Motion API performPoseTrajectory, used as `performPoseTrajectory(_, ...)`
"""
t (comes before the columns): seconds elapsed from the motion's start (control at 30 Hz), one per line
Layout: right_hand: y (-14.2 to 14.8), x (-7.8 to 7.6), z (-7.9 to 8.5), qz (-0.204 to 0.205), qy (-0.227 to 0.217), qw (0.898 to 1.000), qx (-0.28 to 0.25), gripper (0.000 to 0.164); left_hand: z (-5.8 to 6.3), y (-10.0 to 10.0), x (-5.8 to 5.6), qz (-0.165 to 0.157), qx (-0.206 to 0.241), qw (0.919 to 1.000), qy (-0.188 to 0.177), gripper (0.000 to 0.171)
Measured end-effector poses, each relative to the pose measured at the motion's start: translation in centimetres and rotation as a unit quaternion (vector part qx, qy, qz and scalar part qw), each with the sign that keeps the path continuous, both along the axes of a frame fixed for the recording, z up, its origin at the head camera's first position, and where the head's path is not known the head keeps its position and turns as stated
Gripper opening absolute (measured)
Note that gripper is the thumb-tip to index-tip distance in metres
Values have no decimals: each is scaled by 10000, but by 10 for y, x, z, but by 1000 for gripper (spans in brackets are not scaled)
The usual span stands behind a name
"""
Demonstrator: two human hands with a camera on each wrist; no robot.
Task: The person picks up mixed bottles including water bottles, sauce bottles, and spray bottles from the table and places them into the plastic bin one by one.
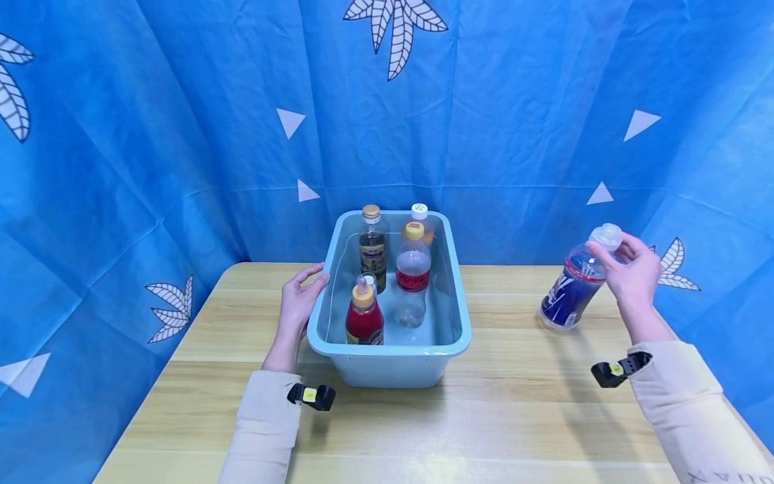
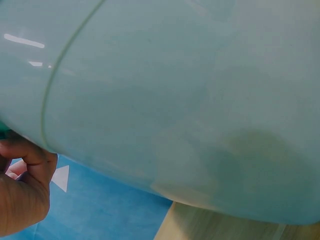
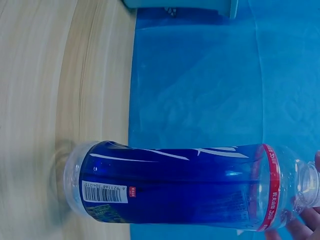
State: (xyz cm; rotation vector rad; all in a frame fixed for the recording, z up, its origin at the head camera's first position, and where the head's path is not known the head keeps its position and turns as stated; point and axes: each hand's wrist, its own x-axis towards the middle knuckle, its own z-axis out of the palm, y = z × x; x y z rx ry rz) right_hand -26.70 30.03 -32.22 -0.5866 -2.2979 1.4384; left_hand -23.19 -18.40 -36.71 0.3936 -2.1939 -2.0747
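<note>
My right hand holds a clear plastic bottle by its neck, just under the white cap. The bottle has a blue label and a red band; it leans, its base close to the table at the right. In the right wrist view, a barcode shows on the blue label. On the other side, my left hand grips the left rim of a light blue plastic tub. Its curled fingers show at the tub's edge in the left wrist view.
Inside the tub stand a dark bottle with a tan cap, a red sauce bottle, a red-labelled clear bottle and a white-capped bottle. The wooden table meets a blue curtain behind.
</note>
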Motion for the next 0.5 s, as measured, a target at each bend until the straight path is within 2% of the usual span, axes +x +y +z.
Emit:
performPoseTrajectory(0.3,-10,12,9,263,99,9995,143,64,-1,1,-1,-4,26,10000,-35,43)
performPoseTrajectory(0.5,-20,18,18,463,213,9975,483,63,-1,0,-1,7,18,10000,-78,43)
